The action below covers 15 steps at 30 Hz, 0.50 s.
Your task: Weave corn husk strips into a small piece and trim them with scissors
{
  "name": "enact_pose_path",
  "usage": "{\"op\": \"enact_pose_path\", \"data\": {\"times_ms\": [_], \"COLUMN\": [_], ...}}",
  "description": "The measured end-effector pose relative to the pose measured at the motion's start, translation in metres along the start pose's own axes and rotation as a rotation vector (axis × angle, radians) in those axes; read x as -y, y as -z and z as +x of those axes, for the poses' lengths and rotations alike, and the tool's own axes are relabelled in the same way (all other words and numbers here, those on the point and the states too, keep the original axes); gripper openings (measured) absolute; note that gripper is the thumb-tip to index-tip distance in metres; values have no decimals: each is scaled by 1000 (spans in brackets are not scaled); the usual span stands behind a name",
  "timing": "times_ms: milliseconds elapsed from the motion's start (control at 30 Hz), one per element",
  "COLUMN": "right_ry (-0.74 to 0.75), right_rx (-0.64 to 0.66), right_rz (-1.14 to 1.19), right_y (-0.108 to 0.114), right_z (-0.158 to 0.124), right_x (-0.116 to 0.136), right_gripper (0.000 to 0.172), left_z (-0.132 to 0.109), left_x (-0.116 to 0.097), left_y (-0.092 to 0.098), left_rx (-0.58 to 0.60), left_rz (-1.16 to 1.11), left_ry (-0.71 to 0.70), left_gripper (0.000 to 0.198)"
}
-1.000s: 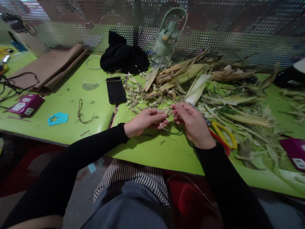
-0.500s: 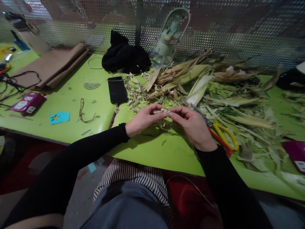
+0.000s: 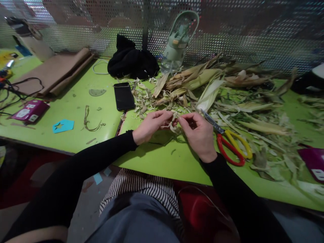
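Observation:
Between my hands, just above the green table (image 3: 152, 162), is a thin pale strip of corn husk (image 3: 174, 127), curled and knotted-looking. My left hand (image 3: 152, 125) pinches it between thumb and fingers. My right hand (image 3: 199, 135) is closed at the strip's right side, thumb against forefinger; its other fingers curl under, partly hidden. Scissors (image 3: 230, 141) with one red and one yellow handle lie to the right of my right hand. Behind both hands spreads a heap of dry corn husks (image 3: 197, 79) with small shreds around it.
A black phone (image 3: 124, 96) lies left of the shreds. Farther back stand a pale green bottle (image 3: 176, 50) and black cloth (image 3: 134, 60). At left are brown paper (image 3: 54, 69), a purple box (image 3: 31, 110), a blue tag (image 3: 63, 126) and a braided cord (image 3: 87, 121). A perforated screen (image 3: 98, 27) closes the back.
My right hand has turned and shifted slightly left and down, uncovering the scissors' red handle. The husk strip now hangs in a curl between my hands.

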State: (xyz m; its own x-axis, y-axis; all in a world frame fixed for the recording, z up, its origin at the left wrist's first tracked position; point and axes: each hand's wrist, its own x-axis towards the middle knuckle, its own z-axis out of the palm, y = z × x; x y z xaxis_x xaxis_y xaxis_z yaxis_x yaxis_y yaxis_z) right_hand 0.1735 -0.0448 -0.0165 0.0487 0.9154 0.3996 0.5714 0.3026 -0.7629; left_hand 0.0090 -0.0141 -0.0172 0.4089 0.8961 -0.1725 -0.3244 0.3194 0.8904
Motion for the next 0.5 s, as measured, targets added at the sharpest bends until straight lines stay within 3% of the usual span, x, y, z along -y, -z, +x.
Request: {"op": "enact_pose_path", "data": {"times_ms": [167,333,500], "right_ry": [-47,-83,-62], "right_rx": [20,33,40], "right_rz": [134,188,161], "right_y": [6,8,9], "right_z": [8,9,8], "right_x": [-5,-4,-5], "right_gripper": [15,11,8], "left_z": [-2,1,-1], "left_x": [-9,-15,-20], "left_y": [1,13,16], "left_rx": [-27,-23,77], "left_rz": [-60,-64,84], "left_ry": [118,120,161], "left_gripper": [24,44,26]}}
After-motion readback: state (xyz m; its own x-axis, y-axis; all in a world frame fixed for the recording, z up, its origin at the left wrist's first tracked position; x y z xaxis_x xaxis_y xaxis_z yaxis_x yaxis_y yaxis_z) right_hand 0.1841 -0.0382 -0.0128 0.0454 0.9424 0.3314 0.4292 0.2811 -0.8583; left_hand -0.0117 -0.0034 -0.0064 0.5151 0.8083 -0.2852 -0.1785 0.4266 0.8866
